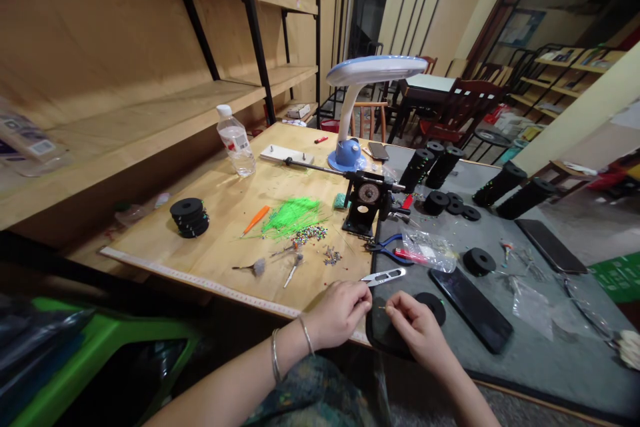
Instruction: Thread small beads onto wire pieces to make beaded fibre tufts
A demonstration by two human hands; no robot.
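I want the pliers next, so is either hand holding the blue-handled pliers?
No, the blue-handled pliers lie on the table, apart from the left hand and right hand.

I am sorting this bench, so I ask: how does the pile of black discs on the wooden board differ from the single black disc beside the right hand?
The pile of discs is several stacked up; the single disc lies flat alone. The pile sits on the wooden board, the single disc on the grey mat close to the right hand. Both are black and round.
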